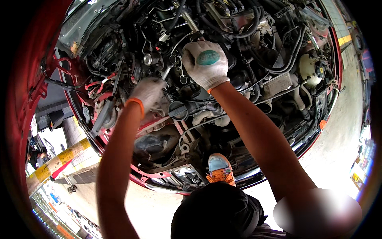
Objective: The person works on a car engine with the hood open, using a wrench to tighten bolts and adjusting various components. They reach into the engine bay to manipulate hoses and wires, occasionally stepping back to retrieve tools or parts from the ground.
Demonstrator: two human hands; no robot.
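Note:
My left hand, in a white knit glove with an orange cuff, is blurred by motion. Its fingers are closed round the handle of a ratchet wrench, whose round head points away from me, down among the engine parts. Farther right, my right hand wears a matching glove with a green patch on its back. Its fingers are curled over the middle of the engine, and whatever they grip is hidden under the glove. A silver cylindrical part sits left of the wrench head.
Around both hands lies the engine bay of a red car, crowded with black corrugated hoses. A whitish fluid reservoir stands at the right. Red-sheathed cables run on the left. My orange shoe rests at the front edge.

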